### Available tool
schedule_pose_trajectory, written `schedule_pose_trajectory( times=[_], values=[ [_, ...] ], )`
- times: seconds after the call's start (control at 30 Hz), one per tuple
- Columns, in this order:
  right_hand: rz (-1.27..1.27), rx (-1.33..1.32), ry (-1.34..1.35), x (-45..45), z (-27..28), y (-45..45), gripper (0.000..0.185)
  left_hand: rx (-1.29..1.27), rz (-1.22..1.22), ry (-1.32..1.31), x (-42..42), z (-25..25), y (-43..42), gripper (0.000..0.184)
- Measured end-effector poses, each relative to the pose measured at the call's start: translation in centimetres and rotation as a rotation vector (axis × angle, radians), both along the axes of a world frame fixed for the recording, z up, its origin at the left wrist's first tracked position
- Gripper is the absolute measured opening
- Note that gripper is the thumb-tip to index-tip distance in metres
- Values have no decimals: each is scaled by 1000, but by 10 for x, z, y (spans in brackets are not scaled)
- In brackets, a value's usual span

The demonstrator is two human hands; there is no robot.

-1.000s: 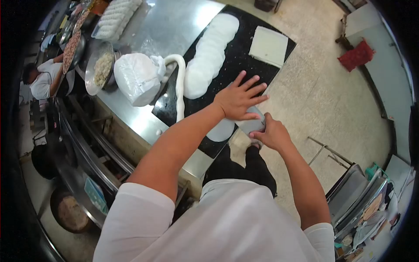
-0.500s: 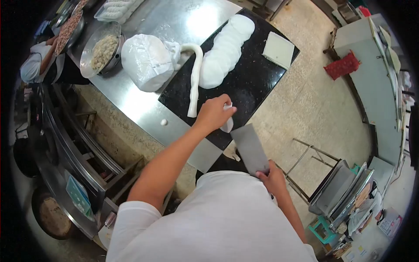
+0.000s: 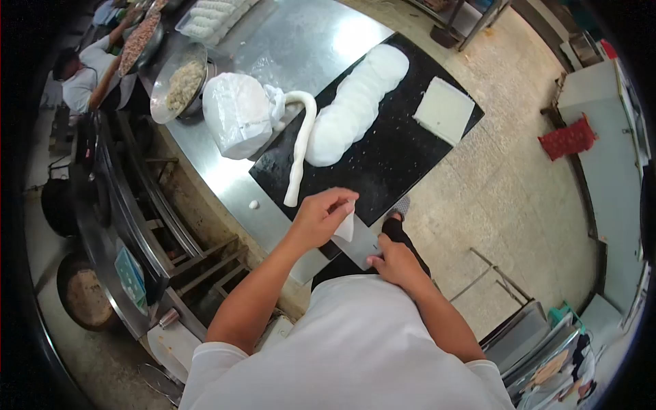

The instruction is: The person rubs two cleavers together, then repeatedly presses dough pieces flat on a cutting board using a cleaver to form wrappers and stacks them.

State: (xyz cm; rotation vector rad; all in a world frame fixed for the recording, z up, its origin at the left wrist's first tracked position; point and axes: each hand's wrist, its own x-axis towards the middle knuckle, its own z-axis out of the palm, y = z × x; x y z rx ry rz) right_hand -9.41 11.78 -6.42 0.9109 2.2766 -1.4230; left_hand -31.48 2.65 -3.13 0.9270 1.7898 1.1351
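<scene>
My left hand (image 3: 322, 217) pinches the edge of a thin white dough wrapper (image 3: 346, 230), just past the near corner of the black board (image 3: 417, 147). The wrapper hangs against the flat blade of a cleaver (image 3: 362, 247). Wrapped round the cleaver's right end is my right hand (image 3: 398, 262), which hides the handle. On the board, a long rope of white dough (image 3: 298, 160) runs out from a plastic-wrapped white mass (image 3: 237, 116). Beside the rope lies an overlapping row of round white wrappers (image 3: 355, 106).
A square white block or container (image 3: 444, 111) sits at the board's right corner. A bowl of pale filling (image 3: 183, 85) stands on the steel table (image 3: 301, 37). A small dough piece (image 3: 254, 204) lies near its edge. A co-worker (image 3: 92, 78) is at far left.
The cleaver has swung left and now lies behind the wrapper, bringing my hands closer together. My left hand has come nearer my body, lifting the wrapper's edge. The whole view has shifted somewhat.
</scene>
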Motion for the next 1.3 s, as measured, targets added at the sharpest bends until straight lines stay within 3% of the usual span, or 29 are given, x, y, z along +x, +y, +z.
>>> schedule_pose_trajectory(
  times=[0.07, 0.17, 0.23, 0.3, 0.33, 0.4, 0.5, 0.57, 0.63, 0.7, 0.77, 0.8, 0.97, 1.03, 1.1, 1.13, 1.23, 1.3],
  values=[
    [18, -128, 33, 22, 1, 27, 36, 37, 72, 47, -4, 9, 43, 25],
    [16, -73, -37, 58, 2, 66, 38, 37, 245, 42, -30, 21, 128, 30],
    [-12, -19, -15, 79, 1, 87, 36, 265, 395, -187, -54, 0, 191, 35],
    [-205, -90, 71, 90, 12, 106, 33, 244, 456, -201, -79, -20, 235, 40],
    [-181, -22, 59, 90, 21, 117, 29, 244, 461, -200, -88, -36, 242, 40],
    [-234, 1, 185, 89, 28, 135, 29, 74, 468, 549, -94, -65, 248, 43],
    [-351, -9, 344, 85, 28, 153, 27, 145, 330, 520, -63, -37, 208, 45],
    [-574, -217, 604, 71, 14, 165, 24, 89, 243, 497, -36, -29, 153, 41],
    [-683, -291, 677, 33, -17, 177, 22, 55, 217, 597, -19, -36, 85, 36],
    [-803, -355, 739, 5, -38, 176, 19, 36, 352, 735, -9, -45, 22, 31],
    [-1099, -644, 430, -12, -46, 170, 14, -89, 560, 815, -2, -43, -29, 32],
    [-1120, -630, 441, -16, -41, 160, 14, -105, 642, 839, -2, -42, -46, 36],
    [-951, -385, 322, -9, -7, 76, 10, -63, 519, 809, -28, -69, -84, 36],
    [-675, -190, 234, -8, 13, 33, 9, 86, 458, 878, -38, -79, -85, 35],
    [-284, 265, 40, -27, 41, -5, 12, 159, 494, 830, -44, -81, -89, 30],
    [-122, 441, 131, -41, 57, -23, 13, 173, 479, 795, -50, -82, -91, 29],
    [234, 660, 127, -78, 73, -61, 10, 175, 422, 755, -65, -79, -101, 30],
    [275, 649, 41, -104, 60, -72, 10, 153, 372, 748, -68, -77, -105, 30]
  ],
)
